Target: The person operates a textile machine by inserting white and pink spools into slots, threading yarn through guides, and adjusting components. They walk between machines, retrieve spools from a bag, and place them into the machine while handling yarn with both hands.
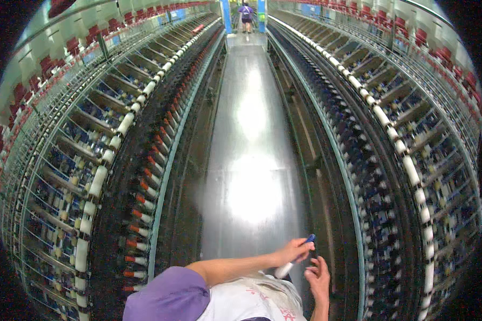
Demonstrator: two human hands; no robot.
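My left hand (pixel 293 253) is closed around a slim yarn bobbin (pixel 284 270). The bobbin's blue tip sticks out above my fingers, and its white wound part shows below them, tilted in front of my apron (pixel 246 299). Just to the right, my right hand (pixel 319 277) is raised with its fingers apart and slightly bent. It is close to the bobbin, and I see nothing in it.
Spinning frames line both sides of a shiny aisle floor (pixel 251 139). The left one carries a row of orange-tipped bobbins (pixel 139 214), the right one dark-tipped bobbins (pixel 367 230) with white yarn. White rollers (pixel 409 168) run above. A person (pixel 246 13) stands at the far end.
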